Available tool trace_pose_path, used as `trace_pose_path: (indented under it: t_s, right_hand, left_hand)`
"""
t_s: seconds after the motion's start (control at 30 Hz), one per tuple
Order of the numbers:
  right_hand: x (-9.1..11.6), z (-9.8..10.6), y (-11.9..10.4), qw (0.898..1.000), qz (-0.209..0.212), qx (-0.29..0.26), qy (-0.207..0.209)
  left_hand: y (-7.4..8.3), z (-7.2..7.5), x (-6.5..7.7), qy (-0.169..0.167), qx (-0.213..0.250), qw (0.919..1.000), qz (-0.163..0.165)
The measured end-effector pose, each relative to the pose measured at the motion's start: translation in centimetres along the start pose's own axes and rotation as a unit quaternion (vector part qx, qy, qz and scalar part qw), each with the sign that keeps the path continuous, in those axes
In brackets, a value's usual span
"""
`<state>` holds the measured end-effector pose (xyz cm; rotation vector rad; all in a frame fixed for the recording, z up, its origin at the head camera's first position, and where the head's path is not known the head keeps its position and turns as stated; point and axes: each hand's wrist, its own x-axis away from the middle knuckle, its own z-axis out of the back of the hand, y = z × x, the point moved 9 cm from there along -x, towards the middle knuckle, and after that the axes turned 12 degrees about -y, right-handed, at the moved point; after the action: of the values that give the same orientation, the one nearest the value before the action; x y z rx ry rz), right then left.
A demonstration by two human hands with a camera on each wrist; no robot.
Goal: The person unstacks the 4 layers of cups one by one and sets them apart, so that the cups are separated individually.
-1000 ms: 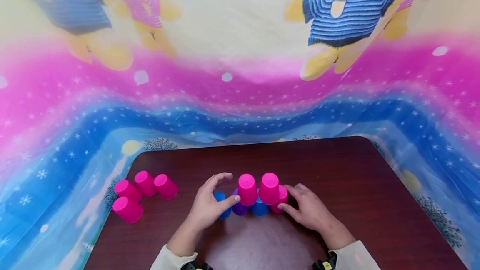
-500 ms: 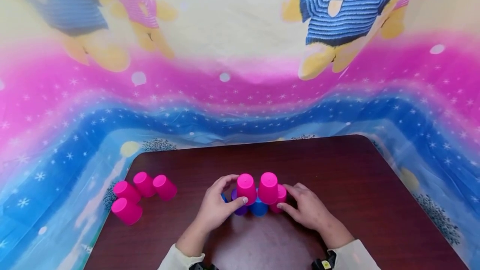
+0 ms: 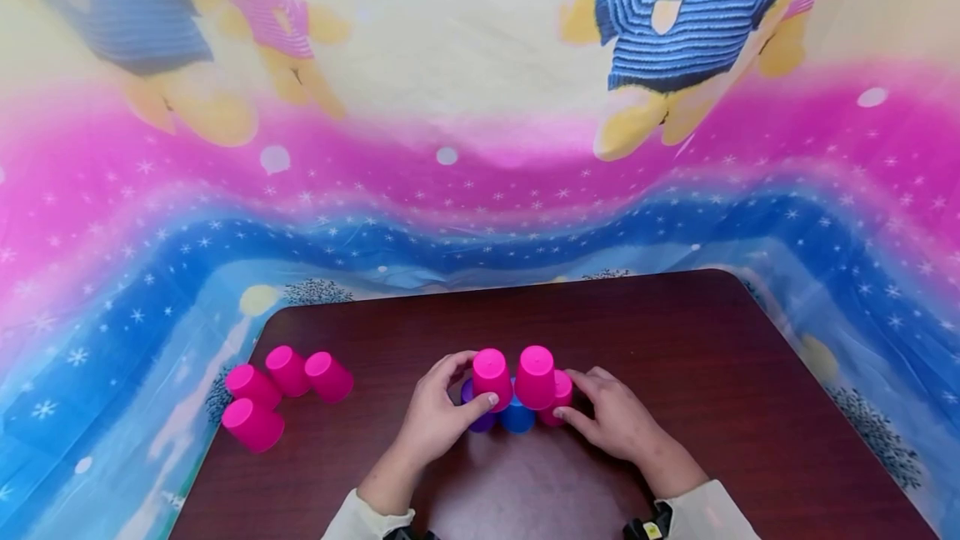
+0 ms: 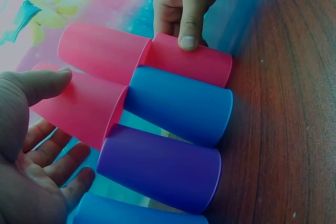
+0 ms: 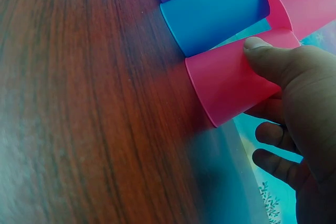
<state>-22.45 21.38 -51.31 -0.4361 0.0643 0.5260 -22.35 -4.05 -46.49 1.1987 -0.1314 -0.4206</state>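
Note:
Upside-down cups stand in a row on the table, with two pink cups bridging them as a second tier. My left hand grips the upper left pink cup, thumb on its near side. Beside that sits the upper right pink cup. At the row's right end, my right hand pinches a lower pink cup between thumb and fingers. A blue cup and a purple cup fill the middle. Another blue cup ends the row at the left; my left hand hides it in the head view.
Several more pink cups stand upside down by the left edge of the dark wooden table. A printed cloth with bears and snowflakes hangs behind and around the table.
My left hand has moved right, from beside the upper left pink cup to a grip on it, and now covers the leftmost blue cup. The right hand keeps its place.

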Motion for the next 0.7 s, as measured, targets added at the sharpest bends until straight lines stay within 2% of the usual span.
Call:
trace_pose_path:
  t_s: [0.3, 0.57, 0.7]
  right_hand:
    - [0.0, 0.0, -0.1, 1.000, 0.000, -0.005, -0.003]
    - [0.0, 0.1, -0.2, 1.000, 0.004, 0.000, 0.002]
    - [-0.1, 0.0, 0.0, 1.000, 0.001, 0.002, 0.001]
  left_hand:
    - [0.3, 0.5, 0.1, 0.012, -0.008, 0.9999, -0.003]
    - [0.5, 1.4, 0.6, 0.030, -0.049, 0.9984, -0.001]
    - [0.4, 1.8, 0.8, 0.033, -0.052, 0.9980, 0.011]
